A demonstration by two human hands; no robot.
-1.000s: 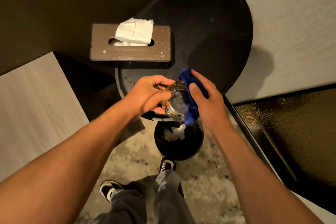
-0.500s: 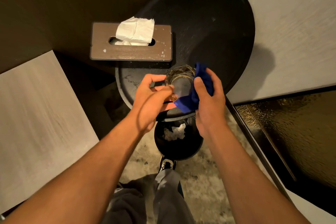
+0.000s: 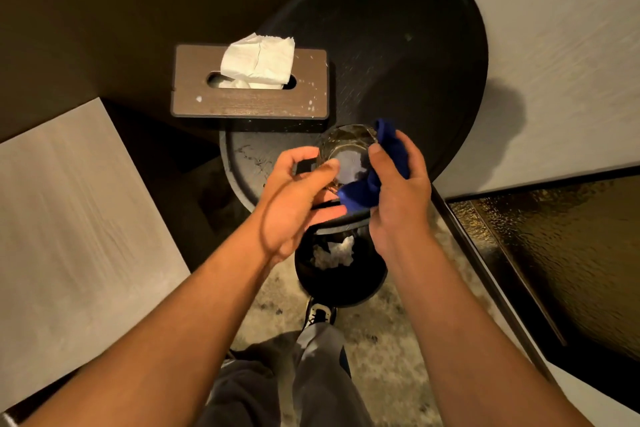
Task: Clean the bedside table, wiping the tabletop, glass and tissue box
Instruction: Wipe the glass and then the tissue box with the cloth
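Note:
A clear glass (image 3: 346, 152) is held over the near edge of the round black bedside table (image 3: 398, 45). My left hand (image 3: 298, 194) grips the glass from the left and below. My right hand (image 3: 398, 191) presses a blue cloth (image 3: 374, 180) against the glass's right side and bottom. A brown wooden tissue box (image 3: 249, 100) with white specks and a white tissue sticking out stands on the table's left, just beyond the glass.
A black waste bin (image 3: 341, 274) holding crumpled white paper stands on the floor under my hands. A pale bed surface (image 3: 69, 218) lies left, a white wall right, and a dark textured glass panel (image 3: 554, 270) at lower right. My shoe and trouser legs are below.
The glass has come up from over the bin to above the table's edge and turned in my left hand. The cloth has shifted around its right side.

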